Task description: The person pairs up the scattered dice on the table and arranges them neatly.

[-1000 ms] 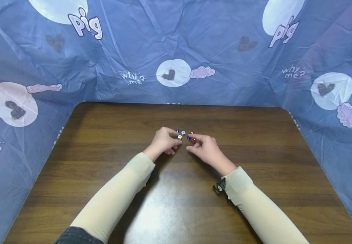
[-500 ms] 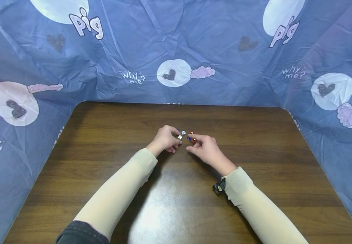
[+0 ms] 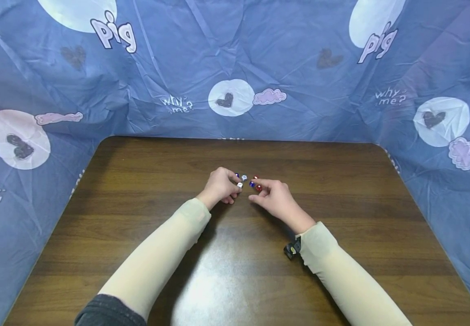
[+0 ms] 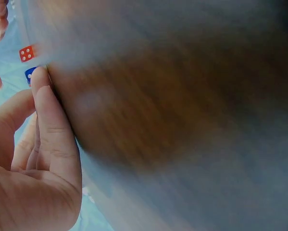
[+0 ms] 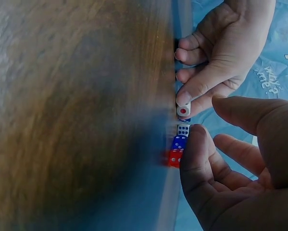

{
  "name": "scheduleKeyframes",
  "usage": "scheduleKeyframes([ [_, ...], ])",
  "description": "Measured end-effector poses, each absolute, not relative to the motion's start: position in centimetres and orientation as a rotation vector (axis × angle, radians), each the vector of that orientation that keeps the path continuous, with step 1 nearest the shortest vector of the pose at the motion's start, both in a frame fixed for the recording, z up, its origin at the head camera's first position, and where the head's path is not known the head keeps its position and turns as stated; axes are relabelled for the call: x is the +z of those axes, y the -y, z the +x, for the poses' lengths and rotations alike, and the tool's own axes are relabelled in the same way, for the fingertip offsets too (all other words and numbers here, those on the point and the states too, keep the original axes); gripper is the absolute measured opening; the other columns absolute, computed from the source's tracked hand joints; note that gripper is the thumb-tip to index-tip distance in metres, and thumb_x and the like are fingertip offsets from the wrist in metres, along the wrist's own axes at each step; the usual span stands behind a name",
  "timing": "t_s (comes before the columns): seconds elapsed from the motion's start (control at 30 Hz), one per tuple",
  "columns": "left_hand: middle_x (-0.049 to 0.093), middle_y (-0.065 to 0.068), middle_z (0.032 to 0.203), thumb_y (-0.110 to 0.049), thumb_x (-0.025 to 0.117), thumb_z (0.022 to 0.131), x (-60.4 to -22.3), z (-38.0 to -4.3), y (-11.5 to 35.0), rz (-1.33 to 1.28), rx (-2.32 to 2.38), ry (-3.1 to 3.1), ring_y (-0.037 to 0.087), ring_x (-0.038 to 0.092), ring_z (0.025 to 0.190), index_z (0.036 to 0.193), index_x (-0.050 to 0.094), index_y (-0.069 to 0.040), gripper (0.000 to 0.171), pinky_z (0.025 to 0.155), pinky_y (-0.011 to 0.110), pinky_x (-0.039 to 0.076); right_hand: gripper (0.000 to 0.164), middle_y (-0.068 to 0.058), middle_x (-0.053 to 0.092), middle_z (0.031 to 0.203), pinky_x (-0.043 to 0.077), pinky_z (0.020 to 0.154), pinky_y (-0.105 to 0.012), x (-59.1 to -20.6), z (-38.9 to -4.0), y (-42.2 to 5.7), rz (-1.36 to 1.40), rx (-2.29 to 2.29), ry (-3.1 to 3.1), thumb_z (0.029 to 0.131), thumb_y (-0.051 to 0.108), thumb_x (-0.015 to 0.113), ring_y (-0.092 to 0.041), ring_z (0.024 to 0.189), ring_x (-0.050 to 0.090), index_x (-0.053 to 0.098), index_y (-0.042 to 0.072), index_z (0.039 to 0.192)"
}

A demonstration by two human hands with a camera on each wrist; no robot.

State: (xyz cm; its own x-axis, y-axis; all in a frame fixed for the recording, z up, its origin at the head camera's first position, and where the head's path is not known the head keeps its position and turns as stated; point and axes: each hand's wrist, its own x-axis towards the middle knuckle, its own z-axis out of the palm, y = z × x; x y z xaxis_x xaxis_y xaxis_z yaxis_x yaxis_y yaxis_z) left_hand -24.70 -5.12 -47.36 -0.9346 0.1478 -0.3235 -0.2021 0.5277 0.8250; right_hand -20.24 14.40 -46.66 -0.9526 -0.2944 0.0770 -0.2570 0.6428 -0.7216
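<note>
In the head view my left hand (image 3: 220, 184) pinches a white die (image 3: 239, 185) between thumb and forefinger. The right wrist view shows that white die (image 5: 183, 111) with its single red dot facing out. My right hand (image 3: 276, 198) holds nothing, its thumb and forefinger spread apart. Its forefinger tip is right by a blue die (image 3: 252, 184), with a red die (image 3: 258, 188) just beside it. Behind them are a second white die (image 3: 244, 178), another blue die (image 3: 237, 175) and another red die (image 3: 255, 177), the latter two partly hidden by fingers.
The dice are clustered at the middle of a brown wooden table (image 3: 235, 235). Blue printed cloth (image 3: 308, 99) hangs behind and along both sides of it. A small black device (image 3: 292, 248) is strapped at my right wrist.
My left hand has shifted slightly right and forward over the second. The white die at its fingertips has turned and sits slightly closer to me. The right hand stays nearly still.
</note>
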Motion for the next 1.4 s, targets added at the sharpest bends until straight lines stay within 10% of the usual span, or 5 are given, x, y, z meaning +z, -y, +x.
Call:
scheduleKeyframes([
  [1.4,0.069,0.012,0.061,-0.002,0.085,0.082,-46.3,-18.5,7.7,0.044,1.270,-2.371,0.023,0.067,0.048,0.082,0.078,-0.006,0.008,0.043,0.033,0.058,0.052,0.002,0.067,0.068,0.046,0.052,-0.029,-46.2,-20.3,-14.1,-0.368,-1.220,-2.714,0.087,0.025,0.085,-0.012,0.058,0.057,0.068,0.006,0.132],
])
